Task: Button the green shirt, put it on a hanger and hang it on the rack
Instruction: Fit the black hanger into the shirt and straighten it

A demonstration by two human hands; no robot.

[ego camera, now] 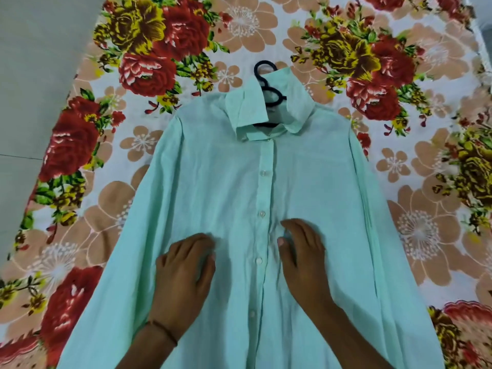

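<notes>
The pale green shirt (218, 187) lies flat, front side up, on a flowered bedsheet, collar away from me. Its placket is closed, with several white buttons showing down the middle. A black hanger (269, 87) sits inside the neck opening; only its hook and a bit of its bar show between the collar flaps. My left hand (183, 272) rests palm down on the shirt front left of the placket. My right hand (300, 251) lies flat on the cloth right of the placket. Neither hand holds anything.
The flowered bedsheet (138, 62) covers the whole bed under the shirt. Grey floor (34, 75) runs along the left edge of the bed. No rack is in view.
</notes>
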